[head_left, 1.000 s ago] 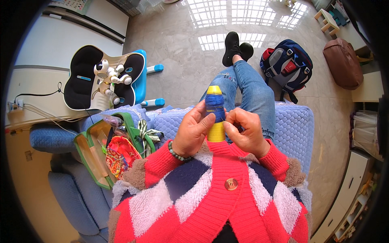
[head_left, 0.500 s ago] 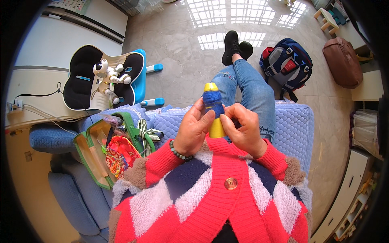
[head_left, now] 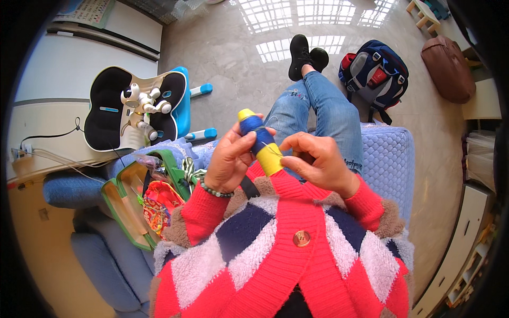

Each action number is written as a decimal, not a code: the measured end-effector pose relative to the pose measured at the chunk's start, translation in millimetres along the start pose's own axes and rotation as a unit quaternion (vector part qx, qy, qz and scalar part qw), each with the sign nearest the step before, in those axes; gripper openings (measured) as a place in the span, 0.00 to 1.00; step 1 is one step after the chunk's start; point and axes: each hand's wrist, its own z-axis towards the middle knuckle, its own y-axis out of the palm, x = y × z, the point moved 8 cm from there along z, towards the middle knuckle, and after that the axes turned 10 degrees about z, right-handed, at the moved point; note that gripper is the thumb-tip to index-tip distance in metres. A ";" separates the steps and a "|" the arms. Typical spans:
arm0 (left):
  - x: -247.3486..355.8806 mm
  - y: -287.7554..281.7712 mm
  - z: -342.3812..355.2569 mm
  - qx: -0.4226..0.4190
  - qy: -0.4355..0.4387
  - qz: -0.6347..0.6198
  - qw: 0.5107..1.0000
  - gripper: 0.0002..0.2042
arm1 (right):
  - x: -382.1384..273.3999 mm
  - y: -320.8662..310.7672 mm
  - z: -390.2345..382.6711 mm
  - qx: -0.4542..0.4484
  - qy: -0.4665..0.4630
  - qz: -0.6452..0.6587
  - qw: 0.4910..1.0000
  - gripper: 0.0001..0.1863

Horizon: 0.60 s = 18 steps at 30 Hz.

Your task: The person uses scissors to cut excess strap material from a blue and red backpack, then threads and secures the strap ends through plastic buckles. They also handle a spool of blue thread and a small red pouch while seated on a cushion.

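A spool of blue thread [head_left: 257, 135] wound on a yellow cone tilts to the left in front of my chest. My left hand [head_left: 229, 159] is wrapped round its left side, thumb on the blue winding and fingers behind it. To the right of the spool, my right hand [head_left: 319, 161] has thumb and forefinger pinched together beside the cone's yellow lower part. A fine strand runs from the winding toward that pinch, and another loose loop stands out near the top. The exact grip of the right fingertips on the strand is hard to see.
On the quilted blue sofa [head_left: 389, 159] at my left stands an open green case [head_left: 124, 212] with a red patterned pouch [head_left: 163, 197]. Beyond are a black-and-white child seat [head_left: 103, 114] bearing a white device [head_left: 143, 103], a backpack [head_left: 371, 74] and a brown bag [head_left: 448, 69].
The spool has moved left in my left hand and tilted from nearly upright. My right hand has come off the cone, slightly to the right, and a strand now shows between them.
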 end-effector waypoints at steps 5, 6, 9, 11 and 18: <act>9.9 -7.6 -1.7 -0.007 0.007 0.015 1.000 0.27 | -21.4 -22.9 1.9 -0.027 -0.166 -0.045 0.985 0.02; 9.2 -4.1 -2.2 -0.027 0.010 0.020 0.999 0.28 | -21.5 -29.0 4.4 -0.008 -0.171 -0.033 0.985 0.02; 1.7 8.4 -3.2 -0.074 0.001 0.043 0.996 0.31 | -22.9 -42.4 14.2 0.043 -0.175 -0.004 0.984 0.02; 0.8 20.5 -6.3 -0.132 0.005 0.013 0.991 0.31 | -27.1 -37.8 20.3 0.061 -0.195 0.002 0.979 0.02; 35.0 11.6 -14.8 -0.172 0.087 0.030 0.981 0.33 | -21.5 -32.5 20.0 0.141 -0.226 0.074 0.961 0.02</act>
